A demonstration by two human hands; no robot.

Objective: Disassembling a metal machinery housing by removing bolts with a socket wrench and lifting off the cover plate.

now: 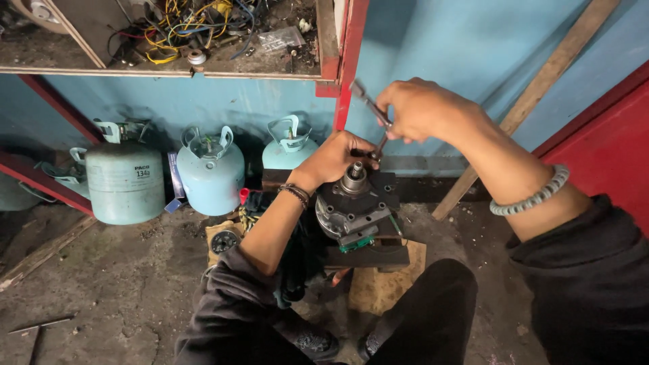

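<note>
The compressor (355,203) sits upright on a dark block (368,255) on the floor, between the person's knees. Left hand (334,159) rests clamped over its top edge beside the shaft; right hand (419,108) is closed around pliers (370,105) angled down toward it. Three pale blue gas cylinders (211,170) stand against the wall behind.

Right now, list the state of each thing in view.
Dark round metal compressor: upright on a block, shaft up.
Left hand: gripping the compressor top.
Right hand: closed on slim metal pliers.
Three pale blue gas cylinders: standing upright by the wall.
</note>
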